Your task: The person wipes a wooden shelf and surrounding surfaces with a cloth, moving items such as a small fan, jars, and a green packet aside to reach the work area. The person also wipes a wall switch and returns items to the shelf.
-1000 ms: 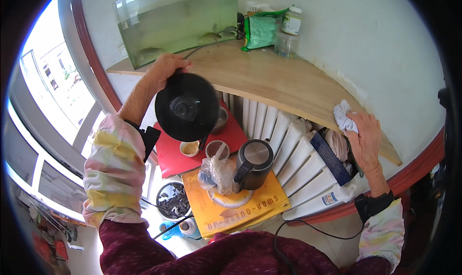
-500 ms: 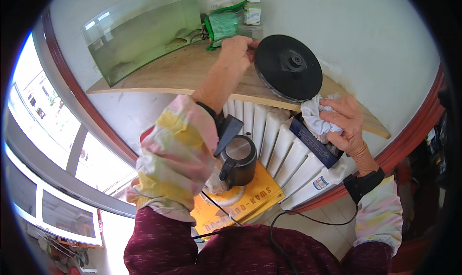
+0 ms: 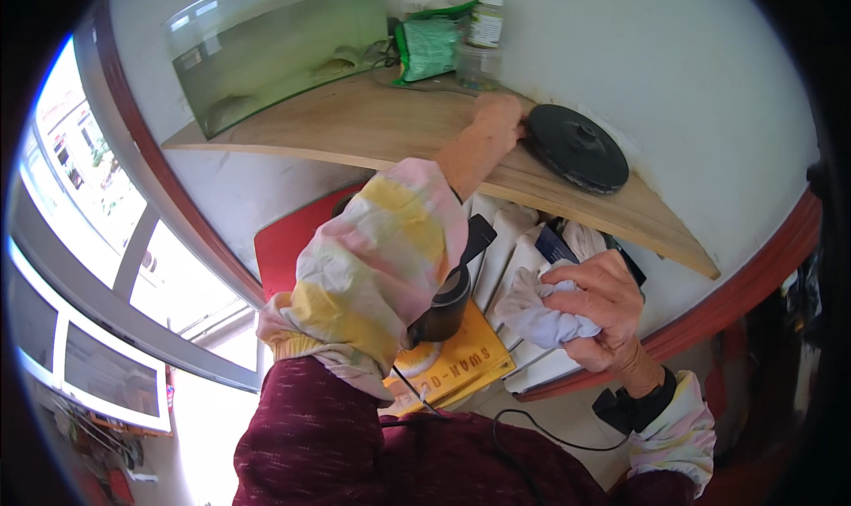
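A round black kettle base [image 3: 578, 148], with a small raised hub in its middle, rests or nearly rests on the right part of the wooden shelf [image 3: 425, 125]. My left hand [image 3: 502, 120] grips its left edge, the fingertips partly hidden behind the rim. In front of the shelf and lower, my right hand [image 3: 601, 311] is closed on a crumpled white cloth [image 3: 541, 309], which bunches out past the fingers. Below my left sleeve a dark kettle [image 3: 443, 315] stands on a yellow box [image 3: 461, 373], partly covered by my arm.
A fish tank [image 3: 275, 63] stands at the shelf's left. Beside it are a green bag [image 3: 430, 50], a white-lidded bottle [image 3: 486, 23] and a clear tub [image 3: 479, 67]. Under the shelf are a white radiator [image 3: 496, 258], a dark blue box [image 3: 554, 245] and a red panel [image 3: 288, 245].
The kettle base has gone from tilted up to lying nearly flat on the shelf, with my left hand still at its edge. My right hand has drawn the cloth away from the base, toward me.
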The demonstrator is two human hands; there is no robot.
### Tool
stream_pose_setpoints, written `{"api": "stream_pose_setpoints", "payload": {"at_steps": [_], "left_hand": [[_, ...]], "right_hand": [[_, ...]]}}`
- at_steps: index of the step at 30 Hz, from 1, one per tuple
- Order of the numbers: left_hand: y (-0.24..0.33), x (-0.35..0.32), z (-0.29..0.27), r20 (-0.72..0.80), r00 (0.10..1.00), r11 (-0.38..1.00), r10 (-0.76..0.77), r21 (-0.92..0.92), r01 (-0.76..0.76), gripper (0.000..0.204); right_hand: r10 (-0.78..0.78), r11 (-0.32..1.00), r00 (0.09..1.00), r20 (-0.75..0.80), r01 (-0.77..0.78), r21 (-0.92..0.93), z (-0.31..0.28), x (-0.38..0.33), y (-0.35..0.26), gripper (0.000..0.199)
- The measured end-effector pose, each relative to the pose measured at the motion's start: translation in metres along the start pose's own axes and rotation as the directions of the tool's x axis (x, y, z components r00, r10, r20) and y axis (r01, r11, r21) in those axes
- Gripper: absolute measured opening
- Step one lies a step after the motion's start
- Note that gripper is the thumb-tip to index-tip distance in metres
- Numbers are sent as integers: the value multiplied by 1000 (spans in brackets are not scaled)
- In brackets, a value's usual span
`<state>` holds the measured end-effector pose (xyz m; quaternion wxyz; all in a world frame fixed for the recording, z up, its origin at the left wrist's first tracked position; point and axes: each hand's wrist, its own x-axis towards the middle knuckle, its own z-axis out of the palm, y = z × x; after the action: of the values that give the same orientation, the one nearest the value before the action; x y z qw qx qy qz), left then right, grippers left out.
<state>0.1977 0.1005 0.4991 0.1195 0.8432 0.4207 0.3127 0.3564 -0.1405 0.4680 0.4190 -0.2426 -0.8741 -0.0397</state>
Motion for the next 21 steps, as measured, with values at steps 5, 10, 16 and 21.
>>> {"api": "stream_pose_setpoints", "payload": {"at_steps": [5,10,16,21], "left_hand": [[11,-10,-31,80,927,904,-367,-206,375,30],[-17,-23,-82,-71,975,976,-209,-80,203,42],[-72,-60,-143,-667,745,1000,0,-4,-4,27],[-77,-101,-99,-271,752,632,600,737,-238,45]], "right_hand": [[379,858,906,-189,-267,440,12,26,-15,31],[694,664,714,-91,-586,464,12,73,-12,28],[808,294,542,230,-710,639,37,163,43,42],[622,773,782,-47,-603,195,64,159,73,44]]}}
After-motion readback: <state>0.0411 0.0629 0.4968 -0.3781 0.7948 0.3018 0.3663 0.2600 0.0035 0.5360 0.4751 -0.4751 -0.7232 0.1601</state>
